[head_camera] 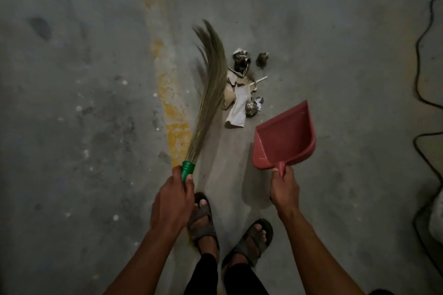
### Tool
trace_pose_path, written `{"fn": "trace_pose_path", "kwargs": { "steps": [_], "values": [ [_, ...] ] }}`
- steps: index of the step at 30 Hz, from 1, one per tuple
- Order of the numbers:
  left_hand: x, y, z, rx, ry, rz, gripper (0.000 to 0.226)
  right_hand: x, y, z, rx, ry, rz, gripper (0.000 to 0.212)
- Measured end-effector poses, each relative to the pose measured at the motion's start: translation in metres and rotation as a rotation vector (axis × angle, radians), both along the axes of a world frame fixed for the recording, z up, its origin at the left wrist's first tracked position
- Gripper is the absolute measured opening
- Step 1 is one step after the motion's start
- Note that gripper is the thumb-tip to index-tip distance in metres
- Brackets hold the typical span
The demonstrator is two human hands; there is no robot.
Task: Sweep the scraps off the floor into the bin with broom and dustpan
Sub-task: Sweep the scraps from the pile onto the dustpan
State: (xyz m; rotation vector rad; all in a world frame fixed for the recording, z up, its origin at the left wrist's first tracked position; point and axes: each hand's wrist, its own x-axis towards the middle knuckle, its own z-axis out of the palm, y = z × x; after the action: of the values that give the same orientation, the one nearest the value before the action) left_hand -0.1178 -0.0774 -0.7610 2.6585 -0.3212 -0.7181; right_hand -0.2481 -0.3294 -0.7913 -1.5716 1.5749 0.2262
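Left hand [173,195] fingers clamped on broom [208,93], right hand [284,185] fingers on dustpan [285,136] — pan lifted short of scraps [241,93] — a sweep may scatter them past it

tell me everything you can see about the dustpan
The dustpan is reddish-pink, plastic by its look, with a flat scoop, raised side walls and a short handle. It looks empty. The right hand grips the handle, holding the pan tilted with its open mouth towards the scraps, just right of and apart from them.
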Motion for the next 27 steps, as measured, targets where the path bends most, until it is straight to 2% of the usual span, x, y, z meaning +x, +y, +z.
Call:
{"fn": "trace_pose_path", "kwargs": {
  "steps": [5,11,14,20,23,27],
  "values": [
    [0.075,-0.041,-0.033,0.011,-0.004,-0.076,0.039,0.006,0.007,-0.009,0.086,-0.002,-0.039,0.036],
    [0.155,-0.092,-0.054,0.119,0.179,-0.261,0.048,-0.002,0.02,-0.026,0.151,-0.024,-0.081,0.028],
    [0.158,-0.084,-0.033,0.113,0.235,-0.274,0.044,-0.009,0.025,-0.028,0.17,-0.041,-0.113,0.027],
    [0.133,-0.063,0.004,-0.016,0.158,-0.218,0.044,-0.009,0.023,-0.025,0.182,-0.032,-0.116,0.032],
    [0.137,-0.092,-0.002,-0.069,0.165,-0.194,0.046,-0.004,0.016,-0.03,0.18,-0.038,-0.123,0.032],
    [0.155,-0.141,-0.035,-0.021,0.254,-0.254,0.048,0.004,0.011,-0.036,0.241,-0.067,-0.196,0.029]
  ]
}}
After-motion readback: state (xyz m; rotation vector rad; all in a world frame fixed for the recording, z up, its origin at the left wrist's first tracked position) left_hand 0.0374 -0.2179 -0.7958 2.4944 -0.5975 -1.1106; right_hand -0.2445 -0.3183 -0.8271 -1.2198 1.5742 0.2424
